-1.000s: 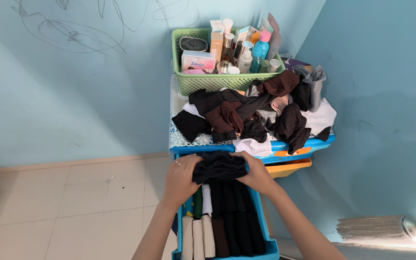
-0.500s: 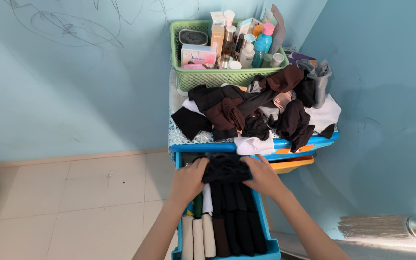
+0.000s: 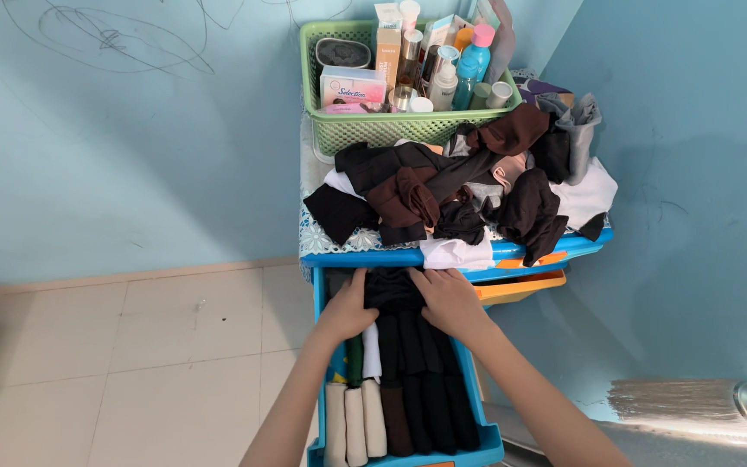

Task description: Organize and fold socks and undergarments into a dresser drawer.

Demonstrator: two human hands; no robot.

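Both my hands press a folded black garment (image 3: 392, 290) down into the back of an open blue drawer (image 3: 488, 437). My left hand (image 3: 349, 310) rests against its left side and my right hand (image 3: 449, 300) lies flat on its right side. In front of it the drawer holds rows of rolled clothes (image 3: 399, 393): black, dark brown, white and beige. Above the drawer, on top of the blue cabinet (image 3: 373, 258), lies a loose pile of black, brown and white garments (image 3: 460, 190).
A green plastic basket (image 3: 373, 130) full of bottles, tubes and boxes stands at the back of the cabinet top against the light blue wall. An orange drawer (image 3: 520, 287) sticks out to the right. Pale floor tiles (image 3: 131, 363) spread to the left. A broom head (image 3: 676, 399) lies at the lower right.
My hands have lowered the folded black garment from above the drawer's rim down into its back end, and my fingers have flattened onto it.
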